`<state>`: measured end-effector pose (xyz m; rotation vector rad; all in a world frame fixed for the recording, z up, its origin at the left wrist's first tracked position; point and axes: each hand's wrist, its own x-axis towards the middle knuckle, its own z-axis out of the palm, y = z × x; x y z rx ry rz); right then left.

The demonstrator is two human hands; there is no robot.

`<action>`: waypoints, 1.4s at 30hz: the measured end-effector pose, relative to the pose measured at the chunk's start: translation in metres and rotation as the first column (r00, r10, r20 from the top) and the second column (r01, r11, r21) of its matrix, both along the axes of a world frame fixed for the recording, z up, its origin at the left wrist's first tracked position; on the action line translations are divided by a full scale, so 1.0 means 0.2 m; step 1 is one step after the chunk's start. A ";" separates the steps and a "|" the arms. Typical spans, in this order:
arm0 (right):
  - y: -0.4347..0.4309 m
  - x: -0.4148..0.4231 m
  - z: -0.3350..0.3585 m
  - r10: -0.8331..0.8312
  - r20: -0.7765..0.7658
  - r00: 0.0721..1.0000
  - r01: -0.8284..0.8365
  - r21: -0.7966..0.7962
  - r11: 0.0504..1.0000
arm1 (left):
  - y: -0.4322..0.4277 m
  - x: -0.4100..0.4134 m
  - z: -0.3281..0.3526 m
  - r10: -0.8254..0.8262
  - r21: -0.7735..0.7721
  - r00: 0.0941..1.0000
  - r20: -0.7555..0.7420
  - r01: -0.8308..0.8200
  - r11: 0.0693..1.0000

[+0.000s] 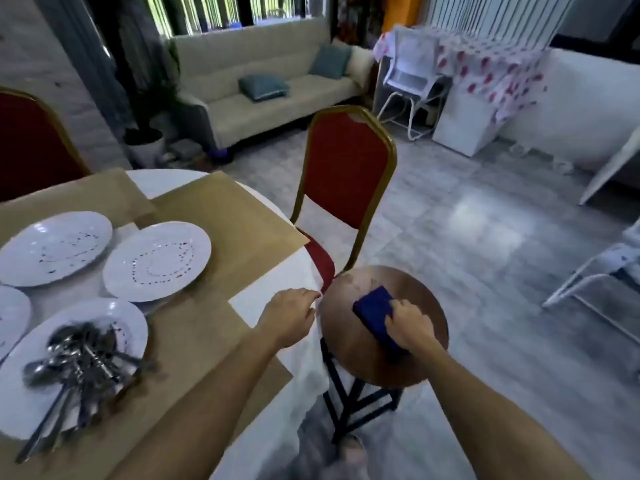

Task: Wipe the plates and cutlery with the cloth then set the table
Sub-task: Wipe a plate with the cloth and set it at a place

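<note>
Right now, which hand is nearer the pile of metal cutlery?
Left: left hand at the table edge, right of the metal cutlery; right hand farther, on the blue cloth atop the round brown stool.

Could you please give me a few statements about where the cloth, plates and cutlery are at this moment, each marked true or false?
1. The right hand grips the blue cloth on the round stool. True.
2. The cutlery lies spread over the bare table. False: it is heaped on the nearest plate.
3. The left hand holds a plate. False: it is at the table's edge by the white tablecloth and touches no plate.
4. The red chair stands beyond the stool. True.
</note>
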<state>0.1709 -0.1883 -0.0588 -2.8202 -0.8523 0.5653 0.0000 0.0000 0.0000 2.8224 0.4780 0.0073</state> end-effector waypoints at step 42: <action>0.60 0.10 0.36 -0.015 -0.987 0.161 0.521 0.072 0.850 | 0.22 0.17 0.00 0.844 -0.691 0.535 0.041 -0.594 0.410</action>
